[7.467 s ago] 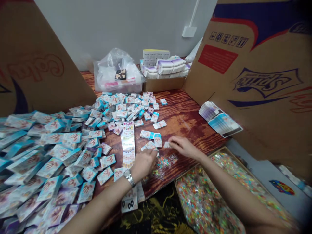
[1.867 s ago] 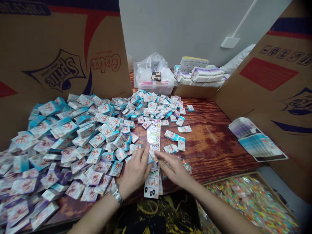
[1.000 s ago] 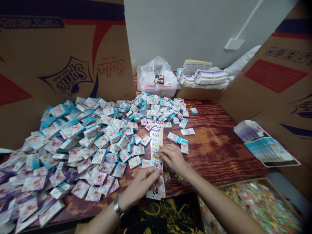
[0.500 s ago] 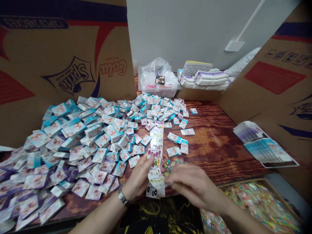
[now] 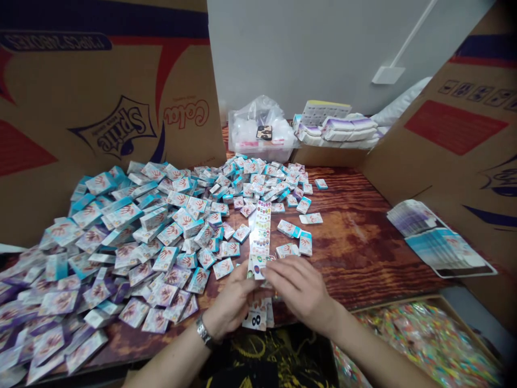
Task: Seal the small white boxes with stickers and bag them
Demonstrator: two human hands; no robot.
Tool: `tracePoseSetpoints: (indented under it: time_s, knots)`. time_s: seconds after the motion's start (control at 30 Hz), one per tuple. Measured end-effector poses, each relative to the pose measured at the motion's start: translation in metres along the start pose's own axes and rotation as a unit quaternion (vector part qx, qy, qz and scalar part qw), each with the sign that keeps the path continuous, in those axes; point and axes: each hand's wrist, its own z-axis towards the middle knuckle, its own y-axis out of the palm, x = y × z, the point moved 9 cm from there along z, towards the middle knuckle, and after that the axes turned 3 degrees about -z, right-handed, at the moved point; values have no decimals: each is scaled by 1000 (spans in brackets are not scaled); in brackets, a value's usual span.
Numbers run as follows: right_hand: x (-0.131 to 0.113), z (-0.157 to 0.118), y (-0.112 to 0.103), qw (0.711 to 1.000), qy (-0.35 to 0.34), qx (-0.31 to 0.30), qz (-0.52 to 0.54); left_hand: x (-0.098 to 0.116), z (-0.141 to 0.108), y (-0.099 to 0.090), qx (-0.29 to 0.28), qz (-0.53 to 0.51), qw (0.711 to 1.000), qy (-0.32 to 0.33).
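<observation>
Both hands meet over the table's near edge on a small printed sticker sheet [image 5: 258, 268], which looks folded. My left hand [image 5: 232, 302], with a metal watch at the wrist, is closed on its left side. The fingers of my right hand [image 5: 301, 288] press on its right side. Beyond them lies a long sticker strip [image 5: 260, 226] with rows of coloured shapes. Another sheet with black shapes [image 5: 256, 319] shows below my hands. A few small white and blue boxes [image 5: 288, 250] lie just past my right hand.
A large heap of small boxes [image 5: 161, 231] covers the left side. Tall cartons [image 5: 121, 91] stand left and right. Flattened boxes sit in a tray [image 5: 448, 253] at right. A box of wrapped candy [image 5: 428, 345] is at lower right. A plastic-bagged bin [image 5: 262, 129] stands behind.
My right hand has moved left and up onto the sticker sheet. The sheet's lower part has been folded upward. The small candy packet on the table is now hidden by my right hand.
</observation>
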Motion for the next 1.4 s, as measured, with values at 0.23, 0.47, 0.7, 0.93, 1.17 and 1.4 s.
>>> tracePoseSetpoints:
  time_s: [0.23,0.47,0.7,0.93,1.17,1.4]
  knots:
    - [-5,-15,16,998,-21,-43,-26,8,2,16,-57,-63,996,-24]
    - [44,-31,33,943,254,-86,198,-2,4,1,-4,142,990,12]
    - [74,-72,24,932,293,-111,179,-6,28,36,-100,394,910,80]
    - [148,-134,-26,893,439,-47,90,-35,105,81,-143,797,554,196]
    - [140,-187,30,794,525,-130,276,-53,125,75,-130,840,495,179]
    - [141,-175,44,825,493,-178,210,-22,107,86,-111,856,460,207]
